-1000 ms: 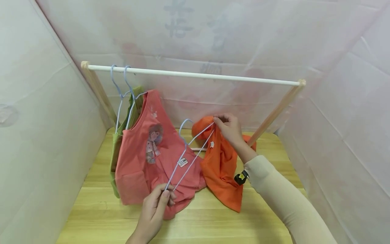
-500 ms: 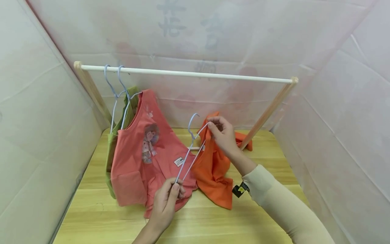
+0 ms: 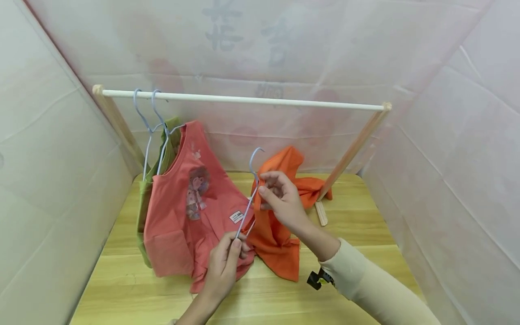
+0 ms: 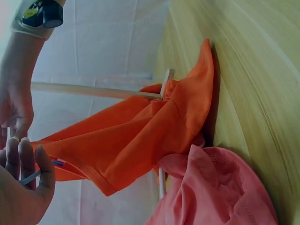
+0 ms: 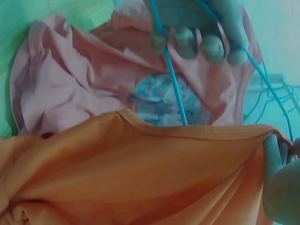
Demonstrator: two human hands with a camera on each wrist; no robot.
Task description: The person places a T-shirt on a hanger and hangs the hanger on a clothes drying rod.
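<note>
My left hand [image 3: 222, 266] grips the lower left end of a pale blue wire hanger [image 3: 247, 211], whose hook points up. My right hand [image 3: 284, 201] pinches the edge of an orange garment [image 3: 280, 253] just below the hook. The garment's neckline covers the hanger's right arm and hangs down to the tabletop. In the right wrist view, the hanger wire [image 5: 177, 91] runs behind the orange cloth [image 5: 140, 164], and my right thumb and fingers [image 5: 276, 154] hold its edge. In the left wrist view, the orange garment [image 4: 136, 145] stretches away from both hands.
A white rod [image 3: 243, 99] on wooden legs [image 3: 353, 153] spans the back. At its left end, a pink sleeveless top [image 3: 170, 243] and a green garment [image 3: 143, 221] hang on two hangers. Pale fabric walls [image 3: 459, 158] enclose the wooden tabletop [image 3: 122, 289].
My right hand has drawn the orange garment leftward over the hanger's right arm, toward the hook. My left hand has moved a little to the right, still holding the hanger.
</note>
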